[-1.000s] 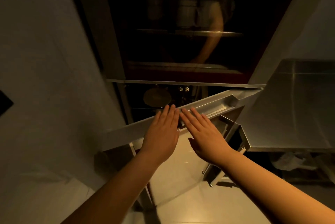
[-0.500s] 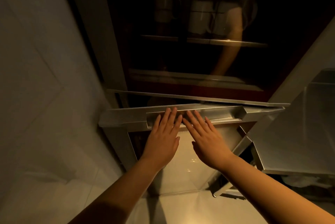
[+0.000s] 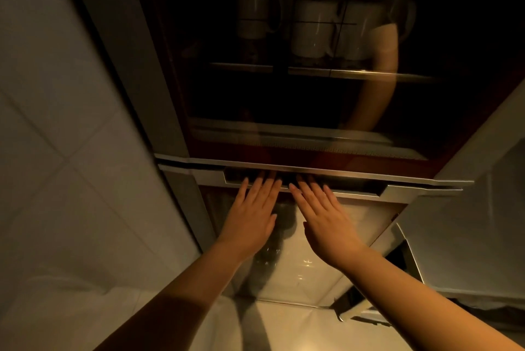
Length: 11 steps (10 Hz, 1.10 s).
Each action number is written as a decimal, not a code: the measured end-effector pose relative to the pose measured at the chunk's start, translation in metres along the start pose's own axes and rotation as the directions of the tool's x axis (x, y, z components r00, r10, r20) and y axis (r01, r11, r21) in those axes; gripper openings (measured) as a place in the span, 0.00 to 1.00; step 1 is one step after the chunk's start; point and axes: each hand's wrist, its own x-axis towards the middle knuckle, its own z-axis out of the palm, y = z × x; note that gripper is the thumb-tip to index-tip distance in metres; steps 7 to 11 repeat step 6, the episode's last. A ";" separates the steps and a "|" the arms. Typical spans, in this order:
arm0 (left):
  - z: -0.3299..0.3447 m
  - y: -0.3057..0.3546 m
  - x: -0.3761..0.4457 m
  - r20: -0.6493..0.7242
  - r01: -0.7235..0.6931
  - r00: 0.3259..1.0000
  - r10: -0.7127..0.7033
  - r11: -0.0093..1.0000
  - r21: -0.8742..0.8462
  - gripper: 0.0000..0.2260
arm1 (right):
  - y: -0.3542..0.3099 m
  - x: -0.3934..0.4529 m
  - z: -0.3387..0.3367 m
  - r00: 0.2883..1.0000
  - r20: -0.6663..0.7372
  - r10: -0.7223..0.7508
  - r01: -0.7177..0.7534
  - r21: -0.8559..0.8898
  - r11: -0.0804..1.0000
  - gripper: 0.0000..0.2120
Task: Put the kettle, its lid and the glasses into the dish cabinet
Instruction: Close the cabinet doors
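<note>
Swung up since a second ago, the lower cabinet door (image 3: 326, 251) now sits nearly shut; the left hand (image 3: 250, 217) and right hand (image 3: 326, 223) press flat, fingers straight, against its top edge, apparently pushing it home. Pale jugs (image 3: 312, 29), perhaps the kettle, show behind the upper glass.

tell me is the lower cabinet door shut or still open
Shut, or nearly: the lower door has its top edge up against the upper door's frame, with both hands flat on it.

Dim warm light falls on a tiled wall (image 3: 56, 151) and pale floor (image 3: 298, 328).
</note>
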 end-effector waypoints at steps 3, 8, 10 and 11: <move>-0.011 0.006 -0.002 0.074 0.056 0.996 -0.056 0.998 0.001 0.31 | 0.001 0.002 -0.004 0.997 0.060 -0.057 0.058 -0.008 0.998 0.43; -0.060 0.082 -0.039 0.097 0.459 0.887 -0.451 0.883 -0.098 0.31 | 0.025 -0.015 -0.027 0.957 0.072 -0.281 0.275 0.083 0.958 0.37; -0.060 0.082 -0.039 0.097 0.459 0.887 -0.451 0.883 -0.098 0.31 | 0.025 -0.015 -0.027 0.957 0.072 -0.281 0.275 0.083 0.958 0.37; -0.060 0.082 -0.039 0.097 0.459 0.887 -0.451 0.883 -0.098 0.31 | 0.025 -0.015 -0.027 0.957 0.072 -0.281 0.275 0.083 0.958 0.37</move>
